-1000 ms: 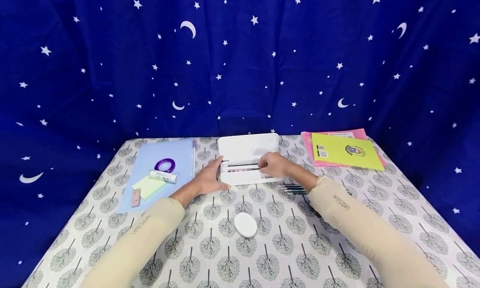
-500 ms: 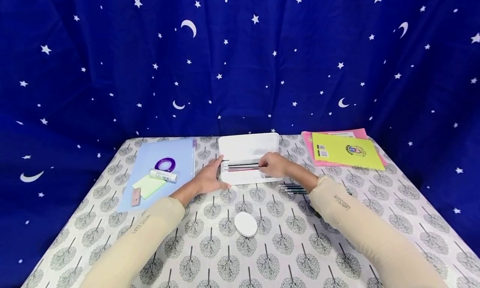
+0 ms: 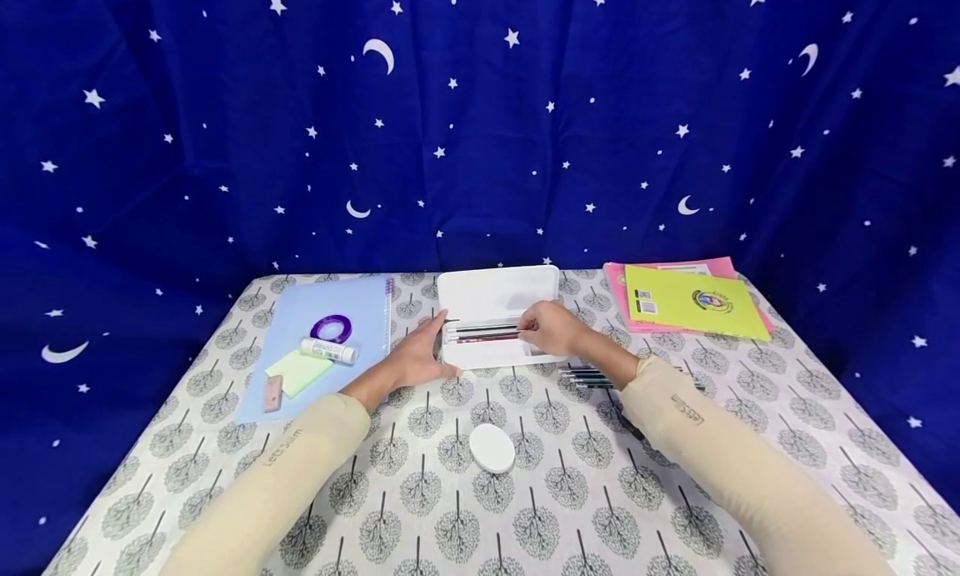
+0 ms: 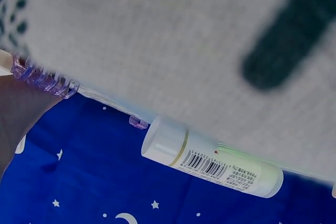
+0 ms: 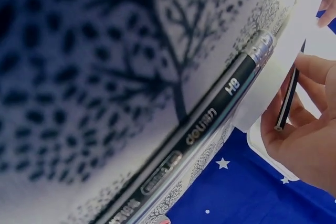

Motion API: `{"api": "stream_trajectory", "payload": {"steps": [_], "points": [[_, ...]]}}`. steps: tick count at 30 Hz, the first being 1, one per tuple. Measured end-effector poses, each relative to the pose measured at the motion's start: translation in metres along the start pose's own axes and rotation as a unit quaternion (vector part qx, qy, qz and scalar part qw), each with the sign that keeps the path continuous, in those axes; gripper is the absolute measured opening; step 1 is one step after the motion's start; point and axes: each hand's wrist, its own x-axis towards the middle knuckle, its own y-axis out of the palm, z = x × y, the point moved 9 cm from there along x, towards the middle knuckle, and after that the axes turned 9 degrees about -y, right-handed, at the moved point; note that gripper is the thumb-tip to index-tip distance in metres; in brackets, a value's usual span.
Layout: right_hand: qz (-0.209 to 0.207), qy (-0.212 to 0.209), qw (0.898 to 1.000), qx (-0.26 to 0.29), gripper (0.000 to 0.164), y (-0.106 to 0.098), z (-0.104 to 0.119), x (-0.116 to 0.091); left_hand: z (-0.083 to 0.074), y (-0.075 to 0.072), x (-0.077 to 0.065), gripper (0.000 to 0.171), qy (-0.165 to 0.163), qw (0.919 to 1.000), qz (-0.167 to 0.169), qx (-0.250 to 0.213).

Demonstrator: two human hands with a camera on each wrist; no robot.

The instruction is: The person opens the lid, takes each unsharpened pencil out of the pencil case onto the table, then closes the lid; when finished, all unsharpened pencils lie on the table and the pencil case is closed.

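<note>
In the head view, a white pencil case [image 3: 498, 296] lies with its lid folded back, with several pencils [image 3: 480, 329] inside, one of them reddish. My left hand [image 3: 412, 358] touches the left end of the case, its thumb near the front corner and its forefinger stretched toward the hinge side. My right hand [image 3: 553, 329] reaches into the right half of the case. Between its thumb and fingers it pinches a dark striped pencil [image 5: 289, 98], seen in the right wrist view. More dark pencils [image 3: 588, 378] lie on the cloth below my right wrist, one marked HB.
To the left, a blue spiral notebook [image 3: 337, 305] carries a purple tape roll [image 3: 331, 330], a glue stick [image 3: 328, 351], green sticky notes [image 3: 300, 373] and an eraser [image 3: 273, 393]. A white oval object [image 3: 492, 448] lies in front. Yellow-green [image 3: 697, 301] and pink booklets [image 3: 613, 288] lie back right.
My right hand has stayed over the case with only slight finger movement, and the pencils near its fingertips have shifted a little, the reddish one showing more. My left hand keeps its place.
</note>
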Motion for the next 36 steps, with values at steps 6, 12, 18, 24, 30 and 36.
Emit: {"api": "stream_trajectory", "payload": {"steps": [6, 12, 18, 24, 30, 36], "points": [[-0.019, -0.005, 1.0, 0.003, 0.017, -0.004, 0.002, -0.003, 0.0, 0.0, 0.002, 0.118, -0.003, 1.0, 0.0, 0.003], [-0.037, -0.006, 0.999, 0.027, 0.016, -0.008, 0.003, -0.006, 0.001, 0.0, 0.002, 0.118, -0.008, 1.0, 0.004, 0.002], [-0.05, -0.02, 0.998, 0.04, 0.016, -0.011, 0.005, -0.01, 0.001, 0.0, 0.002, 0.117, -0.007, 1.0, 0.003, 0.0], [-0.053, -0.015, 0.997, 0.047, 0.016, -0.015, 0.004, -0.018, 0.0, -0.001, 0.0, 0.118, -0.003, 1.0, 0.004, -0.001], [-0.07, -0.034, 0.996, 0.043, 0.011, -0.023, 0.006, -0.028, -0.002, 0.0, 0.001, 0.117, -0.001, 1.0, 0.004, 0.0], [-0.08, -0.052, 0.993, 0.069, 0.014, -0.028, 0.016, -0.038, -0.002, 0.0, -0.001, 0.117, -0.005, 1.0, 0.0, -0.002]]}}
